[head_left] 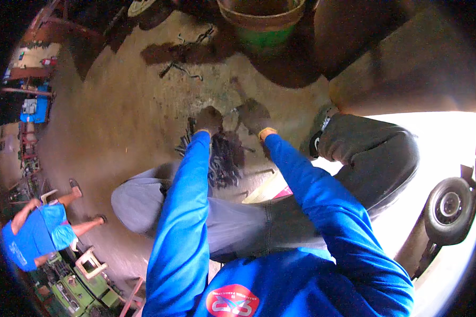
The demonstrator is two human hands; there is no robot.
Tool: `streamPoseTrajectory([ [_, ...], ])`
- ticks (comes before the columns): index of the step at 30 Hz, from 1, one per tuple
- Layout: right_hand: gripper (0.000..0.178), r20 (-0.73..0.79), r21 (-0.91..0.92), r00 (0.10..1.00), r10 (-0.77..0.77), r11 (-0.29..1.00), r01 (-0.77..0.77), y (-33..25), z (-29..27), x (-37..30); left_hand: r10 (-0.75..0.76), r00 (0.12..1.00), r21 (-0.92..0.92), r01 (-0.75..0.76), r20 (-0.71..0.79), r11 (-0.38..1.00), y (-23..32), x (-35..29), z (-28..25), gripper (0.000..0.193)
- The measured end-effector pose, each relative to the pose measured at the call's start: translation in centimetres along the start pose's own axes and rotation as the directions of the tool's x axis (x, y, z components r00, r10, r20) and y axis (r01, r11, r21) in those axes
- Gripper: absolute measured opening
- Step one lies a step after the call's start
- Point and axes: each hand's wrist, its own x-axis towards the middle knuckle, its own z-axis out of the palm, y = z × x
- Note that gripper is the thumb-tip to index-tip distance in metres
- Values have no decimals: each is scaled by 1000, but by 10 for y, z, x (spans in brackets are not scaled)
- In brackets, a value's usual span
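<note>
My left hand (209, 119), in a dark glove, is curled into a rounded fist above the floor; what it holds is hidden in the dim light. Beside it, my right hand (254, 115), also gloved, is closed around a dark bar-like tool (239, 89) that points away from me. The tool's exact kind is too dark to tell. Below both hands, between my legs, lies a heap of dark, short metal pieces (225, 161). More thin rods (185, 143) stick out beside my left wrist.
Bent dark metal pieces (181, 70) lie on the floor (116, 111) ahead. Beyond stands a large brown-rimmed, green container (264, 22). A wheel with a tyre (449, 205) is at far right. At left, a person in blue (36, 232) is near a green machine (79, 293).
</note>
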Motion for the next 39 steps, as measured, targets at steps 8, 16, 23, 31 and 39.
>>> streamPoseTrajectory([
  [8, 40, 109, -244, 954, 281, 937, -248, 49, 14, -23, -162, 986, -167, 165, 30, 972, 25, -17, -18, 28],
  [16, 19, -29, 366, 994, 103, 927, -86, 157, 50, 64, -137, 974, 69, 151, -178, 986, 17, -21, -66, 30],
  [23, 17, 293, 765, 855, 427, 432, -478, 95, 53, 23, -271, 771, 417, 8, 576, 909, 43, -169, -107, 63],
  [31, 19, 207, 750, 845, 493, 475, -460, 94, 44, 6, -72, 936, 259, -21, 345, 966, 5, -59, -107, 45],
  [39, 30, -38, 334, 825, 564, 785, -522, 118, 45, -13, -140, 986, 74, 134, 85, 988, -20, 85, -84, 38],
])
